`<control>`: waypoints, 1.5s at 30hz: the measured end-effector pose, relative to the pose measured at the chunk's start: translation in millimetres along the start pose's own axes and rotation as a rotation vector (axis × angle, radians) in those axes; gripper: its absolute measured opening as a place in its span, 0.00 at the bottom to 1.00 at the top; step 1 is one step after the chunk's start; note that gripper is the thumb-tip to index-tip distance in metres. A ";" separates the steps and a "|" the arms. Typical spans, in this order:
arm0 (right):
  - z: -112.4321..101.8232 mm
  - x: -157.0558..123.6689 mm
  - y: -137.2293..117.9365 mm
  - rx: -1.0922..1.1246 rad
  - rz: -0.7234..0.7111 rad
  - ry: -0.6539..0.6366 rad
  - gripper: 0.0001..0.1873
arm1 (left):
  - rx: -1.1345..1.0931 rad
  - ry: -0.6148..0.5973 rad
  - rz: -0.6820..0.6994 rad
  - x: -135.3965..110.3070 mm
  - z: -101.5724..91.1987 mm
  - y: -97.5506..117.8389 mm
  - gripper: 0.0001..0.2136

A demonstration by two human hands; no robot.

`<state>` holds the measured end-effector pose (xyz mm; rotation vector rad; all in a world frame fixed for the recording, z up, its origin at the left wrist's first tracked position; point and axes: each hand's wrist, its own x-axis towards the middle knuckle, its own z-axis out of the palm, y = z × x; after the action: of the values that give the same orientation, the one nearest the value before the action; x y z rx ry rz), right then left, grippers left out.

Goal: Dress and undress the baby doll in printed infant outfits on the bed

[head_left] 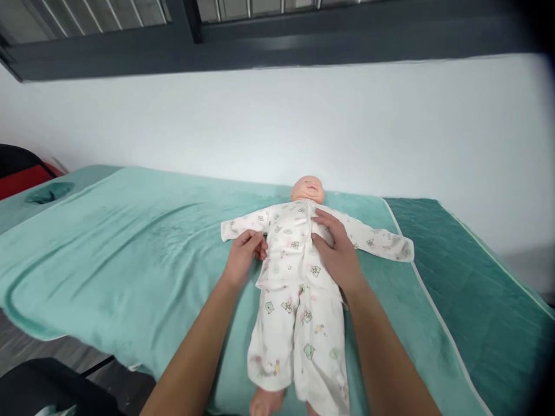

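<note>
A baby doll (307, 189) lies on its back, dressed in a white long-sleeved shirt (288, 245) and matching trousers (274, 329), both printed with small animals. Its sleeves stretch out to both sides. My left hand (246, 254) is at the shirt's side, below the left-hand sleeve, with its fingers curled in. Whether cloth is pinched between them is hidden. Across the shirt's front lies my right hand (340, 254), its thumb and fingers apart, touching the cloth near the front opening. Bare doll feet (265, 401) show below the trouser legs.
A light green cover (130, 248) lies under the doll, with a darker green quilted surface (481, 289) at the right. Behind stands a white wall (260, 127) below a dark window frame (303, 46). A black object (56, 387) is at the lower left.
</note>
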<state>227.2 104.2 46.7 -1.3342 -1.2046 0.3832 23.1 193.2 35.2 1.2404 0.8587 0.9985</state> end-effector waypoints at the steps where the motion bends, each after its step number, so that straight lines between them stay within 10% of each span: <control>1: -1.3 -7.2 1.3 -0.032 0.009 -0.020 0.19 | 0.033 0.076 0.014 -9.0 -8.8 -5.8 0.12; 10: -22.8 -75.5 34.9 -0.186 0.000 0.092 0.28 | 0.951 0.264 0.446 -44.4 -75.1 -29.8 0.15; 17: -109.6 -69.5 86.0 -0.843 -0.087 0.167 0.35 | 1.338 0.295 0.194 -10.5 -85.6 -17.6 0.25; 22: -136.1 -62.7 98.8 -0.921 0.216 0.202 0.36 | 1.444 0.216 0.185 11.6 -87.2 -9.5 0.25; 35: -129.3 -23.0 101.6 -0.618 0.215 0.587 0.18 | 1.451 0.289 0.198 36.4 -94.0 -10.9 0.26; 45: -133.9 -23.0 98.1 -0.420 0.338 0.642 0.17 | 1.478 0.300 0.164 40.0 -88.9 -7.9 0.27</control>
<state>367.5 42.5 -21.1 -1.8483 -0.5299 -0.0830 -44.6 260.8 15.2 2.4251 1.8973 0.5772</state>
